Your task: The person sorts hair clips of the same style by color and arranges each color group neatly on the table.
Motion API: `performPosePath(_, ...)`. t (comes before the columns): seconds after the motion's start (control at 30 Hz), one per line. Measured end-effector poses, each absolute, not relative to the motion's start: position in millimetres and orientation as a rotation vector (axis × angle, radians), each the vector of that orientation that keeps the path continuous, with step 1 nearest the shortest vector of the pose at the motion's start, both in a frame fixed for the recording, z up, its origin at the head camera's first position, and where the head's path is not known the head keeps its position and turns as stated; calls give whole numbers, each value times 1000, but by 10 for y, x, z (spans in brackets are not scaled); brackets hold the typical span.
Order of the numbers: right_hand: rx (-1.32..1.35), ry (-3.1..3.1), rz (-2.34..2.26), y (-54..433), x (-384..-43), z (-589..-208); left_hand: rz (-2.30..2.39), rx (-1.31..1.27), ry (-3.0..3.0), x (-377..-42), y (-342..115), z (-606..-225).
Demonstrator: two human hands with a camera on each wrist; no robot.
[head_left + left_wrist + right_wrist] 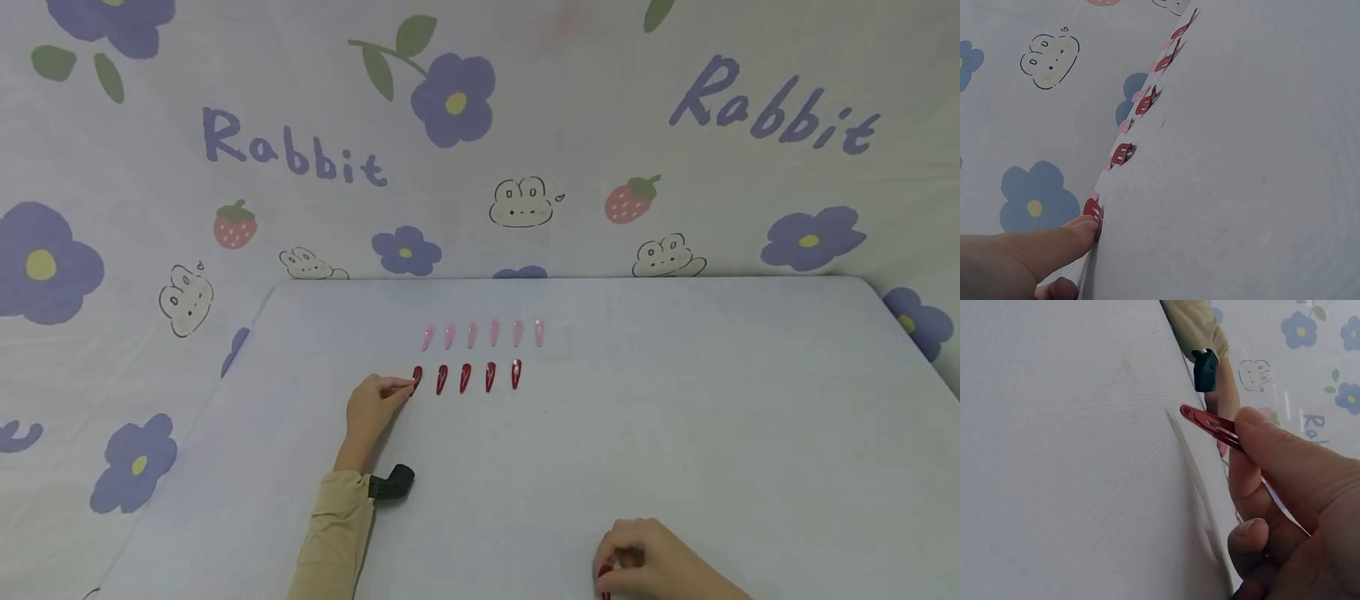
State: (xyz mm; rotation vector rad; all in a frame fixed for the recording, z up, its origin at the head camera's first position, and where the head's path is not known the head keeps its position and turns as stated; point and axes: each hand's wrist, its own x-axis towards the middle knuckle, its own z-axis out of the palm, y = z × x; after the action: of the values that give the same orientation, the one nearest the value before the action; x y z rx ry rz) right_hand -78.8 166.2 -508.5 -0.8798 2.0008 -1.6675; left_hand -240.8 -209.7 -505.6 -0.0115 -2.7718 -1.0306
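My left hand [372, 410] pinches the leftmost red snap hair clip [417, 374] between thumb and fingertips, at the end of a row on the white table. Several more red hair clips [466, 377] continue that row to the right, standing apart from each other. Behind them runs a second row of pink hair clips [472, 335]. Close to the near edge of the head view, my right hand [654, 557] grips another red snap hair clip [1210, 426] between thumb and index finger, its rounded end sticking out over the tabletop in the right wrist view.
The white tabletop [675, 417] spreads wide to the right of both rows. A printed cloth [570, 108] with flowers, rabbits and strawberries hangs behind and beside the table. A dark wrist camera [393, 483] sits at the left sleeve's cuff.
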Motion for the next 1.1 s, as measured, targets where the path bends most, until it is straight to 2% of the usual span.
performPosePath(0.13, -903, 1910, -1774, 1662, -804, -5118, -1038, -16, -2765, -2412, -2096, -5069)
performPosePath(0.47, -741, 2042, -1694, 1615, -761, -5007, -1044, -20, -2775, -2412, -2112, -5056)
performPosePath(0.8, -800, 1926, -1663, 1645, -842, -4916, -1040, -28, -2770, -2414, -2139, -5089)
performPosePath(1.1, -847, 2093, -1655, 1665, -988, -4806, -1032, -20, -2761, -2377, -2111, -5031)
